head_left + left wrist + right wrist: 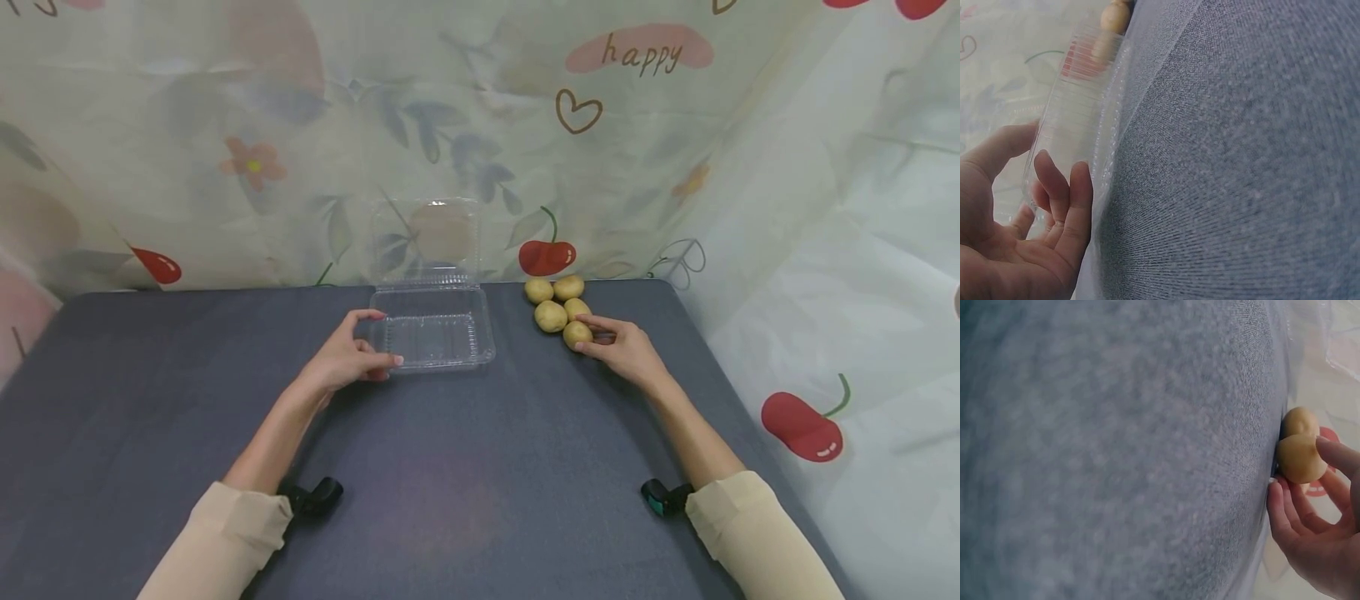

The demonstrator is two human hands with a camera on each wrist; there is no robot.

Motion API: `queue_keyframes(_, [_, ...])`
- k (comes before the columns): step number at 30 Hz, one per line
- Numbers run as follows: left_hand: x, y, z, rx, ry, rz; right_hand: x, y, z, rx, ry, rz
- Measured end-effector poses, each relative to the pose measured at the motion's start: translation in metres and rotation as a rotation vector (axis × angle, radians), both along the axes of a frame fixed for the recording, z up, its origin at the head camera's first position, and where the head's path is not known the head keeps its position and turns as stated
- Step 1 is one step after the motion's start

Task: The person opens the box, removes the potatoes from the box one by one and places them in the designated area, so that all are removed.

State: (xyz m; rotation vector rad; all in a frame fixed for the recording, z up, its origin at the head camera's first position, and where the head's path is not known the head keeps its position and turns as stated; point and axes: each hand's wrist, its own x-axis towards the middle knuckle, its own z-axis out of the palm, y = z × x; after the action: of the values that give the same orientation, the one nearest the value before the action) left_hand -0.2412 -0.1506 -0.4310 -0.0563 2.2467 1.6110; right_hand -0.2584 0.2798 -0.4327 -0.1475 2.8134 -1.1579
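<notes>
A hinged clear plastic container (431,340) lies on the table with its lid (425,242) raised against the backdrop. My left hand (348,357) holds its left side, thumb at the front left corner and index finger on the rim farther back. In the left wrist view, the fingers of the left hand (1035,244) curl beside the container wall (1069,115). To the right, several small yellow potatoes (551,316) sit clustered. My right hand (624,352) grips the nearest potato (577,335) between thumb and fingers. The right wrist view shows this potato (1301,459) in front of another.
A dark grey cloth covers the table (465,467). Behind it hangs a patterned backdrop (360,125), close to the table's back edge. A white sheet (847,275) hangs along the right side. A thin looped string (682,258) shows near the back right corner.
</notes>
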Motion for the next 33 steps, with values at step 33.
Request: queue_keyframes(33, [0.0043,-0.003,0.0021,-0.021,0.038,-0.047,-0.0017,0.0073,-0.005,-0.021,0.108,-0.007])
